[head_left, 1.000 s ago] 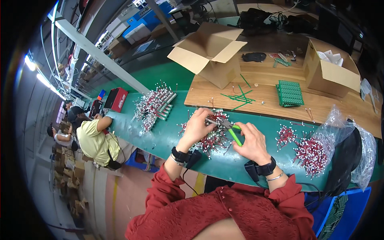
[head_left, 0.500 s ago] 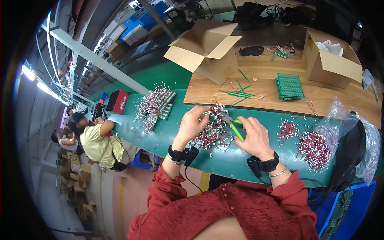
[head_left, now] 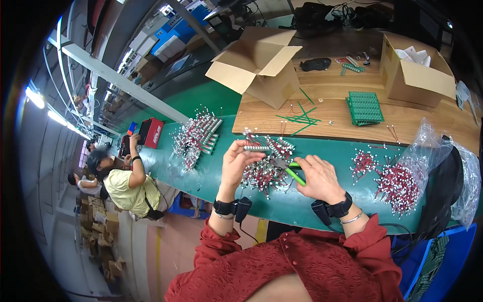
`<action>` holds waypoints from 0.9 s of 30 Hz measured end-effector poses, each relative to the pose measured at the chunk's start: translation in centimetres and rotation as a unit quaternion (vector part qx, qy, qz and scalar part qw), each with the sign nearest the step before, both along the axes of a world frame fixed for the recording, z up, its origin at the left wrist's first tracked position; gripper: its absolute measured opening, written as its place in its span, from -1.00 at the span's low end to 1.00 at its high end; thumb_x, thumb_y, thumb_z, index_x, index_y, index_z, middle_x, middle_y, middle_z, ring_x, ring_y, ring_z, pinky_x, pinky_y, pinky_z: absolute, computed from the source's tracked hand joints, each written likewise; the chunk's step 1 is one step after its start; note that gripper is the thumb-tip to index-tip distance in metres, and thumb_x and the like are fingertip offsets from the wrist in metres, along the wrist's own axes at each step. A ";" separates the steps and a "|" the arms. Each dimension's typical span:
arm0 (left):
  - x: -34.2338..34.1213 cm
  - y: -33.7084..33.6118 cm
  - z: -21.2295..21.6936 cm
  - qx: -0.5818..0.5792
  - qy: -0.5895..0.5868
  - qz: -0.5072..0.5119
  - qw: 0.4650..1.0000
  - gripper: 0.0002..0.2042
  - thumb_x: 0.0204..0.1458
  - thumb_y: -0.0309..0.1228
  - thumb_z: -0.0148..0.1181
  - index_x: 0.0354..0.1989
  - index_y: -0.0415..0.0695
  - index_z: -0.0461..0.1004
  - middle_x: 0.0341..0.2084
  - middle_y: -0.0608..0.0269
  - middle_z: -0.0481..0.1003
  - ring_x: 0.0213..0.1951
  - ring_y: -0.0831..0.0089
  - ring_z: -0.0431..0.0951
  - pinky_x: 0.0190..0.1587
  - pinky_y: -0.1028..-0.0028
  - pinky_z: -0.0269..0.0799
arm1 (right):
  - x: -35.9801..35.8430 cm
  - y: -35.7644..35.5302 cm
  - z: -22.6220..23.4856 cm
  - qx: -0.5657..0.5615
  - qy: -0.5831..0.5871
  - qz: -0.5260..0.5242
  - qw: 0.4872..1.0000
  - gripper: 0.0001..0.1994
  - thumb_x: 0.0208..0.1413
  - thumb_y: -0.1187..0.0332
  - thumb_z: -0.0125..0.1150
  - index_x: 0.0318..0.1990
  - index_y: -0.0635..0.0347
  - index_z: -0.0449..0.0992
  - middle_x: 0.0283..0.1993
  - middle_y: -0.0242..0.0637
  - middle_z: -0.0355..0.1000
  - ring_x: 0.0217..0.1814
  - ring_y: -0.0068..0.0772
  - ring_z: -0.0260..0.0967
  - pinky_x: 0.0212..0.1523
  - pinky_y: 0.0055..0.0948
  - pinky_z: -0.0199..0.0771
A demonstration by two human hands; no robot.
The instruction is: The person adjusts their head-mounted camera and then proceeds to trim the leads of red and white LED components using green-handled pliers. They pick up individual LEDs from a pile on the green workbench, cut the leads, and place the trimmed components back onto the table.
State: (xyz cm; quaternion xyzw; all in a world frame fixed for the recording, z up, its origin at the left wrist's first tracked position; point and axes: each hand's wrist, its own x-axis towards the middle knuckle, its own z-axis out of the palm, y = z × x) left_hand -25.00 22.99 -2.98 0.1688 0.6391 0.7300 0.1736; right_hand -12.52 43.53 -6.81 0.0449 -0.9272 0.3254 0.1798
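Observation:
My left hand [head_left: 235, 163] pinches a small circuit board strip [head_left: 256, 148] with white connectors and red wires, held level over the pile. My right hand [head_left: 321, 177] is wrapped round green-handled cutting pliers [head_left: 296, 175]. Their metal jaws point left, above a heap of red-wired parts [head_left: 261, 176] on the green bench; they look apart from the strip. Beyond my left hand lies a stack of wired board strips [head_left: 201, 133]. To the right of my right hand rests a mound of loose red wires with white ends [head_left: 397, 186], partly inside a clear plastic bag [head_left: 422, 151].
On the raised wooden board stand an open cardboard box [head_left: 274, 80], a second box [head_left: 420, 78] and stacked green circuit panels [head_left: 365, 108]. Thin green strips [head_left: 302, 118] lie nearby. A co-worker in yellow [head_left: 133, 186] sits at the left, near a red box [head_left: 151, 132].
My left hand has shifted slightly left, and a board strip now shows clearly in its fingers. The pliers have moved a little down and left. The co-worker has raised an arm.

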 end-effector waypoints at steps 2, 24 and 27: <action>0.8 -0.2 0.9 0.130 -0.101 -0.024 0.986 -0.79 0.04 -0.62 -0.11 -0.12 -0.23 0.25 -0.27 0.02 0.45 -0.25 0.17 0.54 -0.22 0.38 0.51 | 0.1 -0.2 0.7 -0.081 -0.062 0.014 0.995 -0.51 -0.31 0.30 0.24 -0.08 0.16 0.38 -0.35 -0.26 0.31 -0.22 -0.19 0.33 -0.26 -0.27 0.36; 2.2 0.5 -1.1 0.114 0.057 -0.026 0.992 -0.83 -0.07 -0.68 0.06 -0.36 -0.18 0.24 -0.17 -0.04 0.37 -0.36 0.38 0.50 -0.43 0.53 0.46 | -0.5 -0.4 -0.9 -0.417 -0.140 0.135 0.888 -0.46 -0.22 0.37 0.33 -0.02 0.37 0.33 -0.40 -0.52 0.24 -0.44 -0.73 0.09 -0.44 -0.68 0.20; 1.9 0.3 -1.3 0.116 0.067 -0.030 0.991 -0.81 -0.08 -0.69 0.07 -0.33 -0.18 0.24 -0.16 -0.03 0.37 -0.36 0.41 0.49 -0.40 0.55 0.46 | -0.2 -0.1 0.3 -0.385 -0.173 0.131 0.897 -0.51 -0.21 0.39 0.30 -0.05 0.33 0.36 -0.42 -0.52 0.25 -0.44 -0.72 0.11 -0.42 -0.68 0.22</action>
